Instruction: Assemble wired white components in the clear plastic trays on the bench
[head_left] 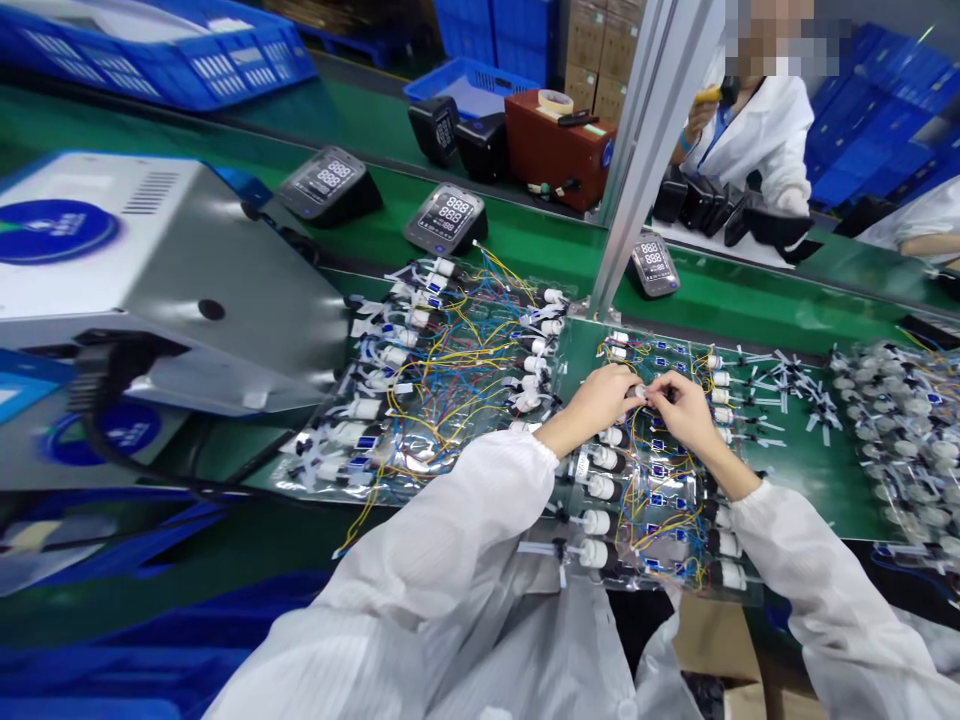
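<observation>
Both hands pinching a tiny white part over the wired pumps, live at the belt

Left hand (pixel 592 400) and right hand (pixel 679 408) meet, fingers closed on the white part (pixel 640 392), held just above a green mat (pixel 810 490). All around it, wired white pumps (pixel 600 487) by the dozen, too many to count, trailing yellow, blue and red leads. Three monitors (pixel 445 218) on the belt (pixel 525 235), digital readouts lit, figures hard to make out. Two black cases (pixel 433 130) beside a red box (pixel 559 150). A silver machine (pixel 150 270) shows a round blue logo, its writing unreadable. Across the belt, a co-worker (pixel 750 130) holds something yellow
</observation>
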